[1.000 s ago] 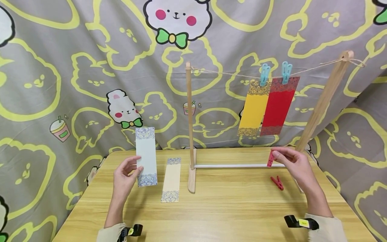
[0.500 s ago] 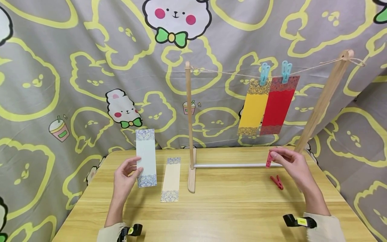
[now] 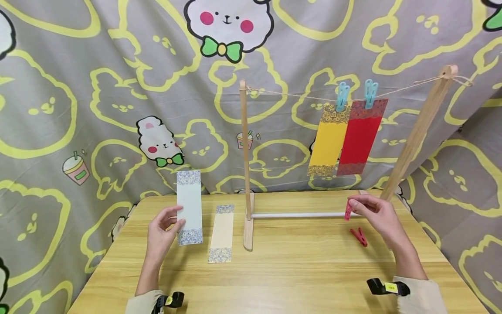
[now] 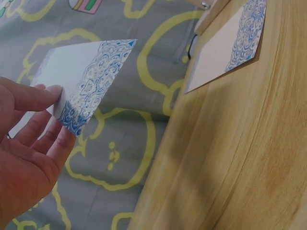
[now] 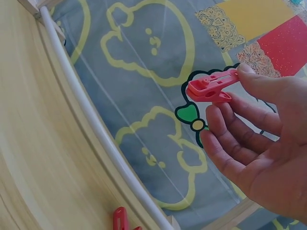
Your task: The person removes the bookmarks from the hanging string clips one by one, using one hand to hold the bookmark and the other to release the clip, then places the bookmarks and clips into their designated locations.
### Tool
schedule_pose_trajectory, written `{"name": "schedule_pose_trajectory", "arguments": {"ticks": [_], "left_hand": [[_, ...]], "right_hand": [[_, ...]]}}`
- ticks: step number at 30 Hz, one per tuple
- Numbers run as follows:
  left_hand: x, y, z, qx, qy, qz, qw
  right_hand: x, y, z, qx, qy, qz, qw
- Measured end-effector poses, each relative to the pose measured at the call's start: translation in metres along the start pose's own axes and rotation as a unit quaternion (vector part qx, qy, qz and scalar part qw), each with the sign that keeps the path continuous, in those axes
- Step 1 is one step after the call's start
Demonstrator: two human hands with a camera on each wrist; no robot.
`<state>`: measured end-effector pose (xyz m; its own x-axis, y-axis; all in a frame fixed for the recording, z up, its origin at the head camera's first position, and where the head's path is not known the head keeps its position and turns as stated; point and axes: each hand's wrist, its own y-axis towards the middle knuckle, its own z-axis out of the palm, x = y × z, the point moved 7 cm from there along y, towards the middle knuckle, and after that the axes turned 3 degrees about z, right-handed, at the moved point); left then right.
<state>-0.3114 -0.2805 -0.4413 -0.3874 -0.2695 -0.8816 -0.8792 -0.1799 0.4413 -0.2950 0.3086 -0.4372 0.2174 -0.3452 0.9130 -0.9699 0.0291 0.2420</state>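
Observation:
My left hand (image 3: 164, 226) pinches a pale blue card (image 3: 189, 205) with blue lace-pattern ends by its left edge, holding it upright above the table. In the left wrist view the thumb lies on the card's face (image 4: 72, 69), with fingers behind. Between my right hand's (image 3: 374, 216) thumb and fingers is a red clothespin (image 3: 347, 210); the right wrist view shows it gripped by its handle end. A second red clothespin (image 3: 358, 237) lies on the table below that hand. Beside the left hand, a cream card (image 3: 221, 233) with blue patterned ends lies flat.
A wooden stand with a left post (image 3: 245, 152), a right post (image 3: 419, 131) and a white bar (image 3: 302, 215) carries a string (image 3: 286, 94). Two blue clothespins (image 3: 342, 97) hold a yellow card (image 3: 328, 141) and a red card (image 3: 361, 139) on it. A patterned curtain (image 3: 98, 109) hangs behind the table (image 3: 290, 279).
The pale blue card has dropped slightly in my left hand's grip area. My right hand, with its clothespin, has shifted a little left and down.

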Motion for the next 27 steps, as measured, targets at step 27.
{"name": "schedule_pose_trajectory", "arguments": {"ticks": [27], "left_hand": [[0.01, -0.003, 0.003, 0.025, 0.021, 0.005, 0.9995]], "right_hand": [[-0.02, 0.003, 0.003, 0.015, -0.07, 0.036, 0.9968]]}}
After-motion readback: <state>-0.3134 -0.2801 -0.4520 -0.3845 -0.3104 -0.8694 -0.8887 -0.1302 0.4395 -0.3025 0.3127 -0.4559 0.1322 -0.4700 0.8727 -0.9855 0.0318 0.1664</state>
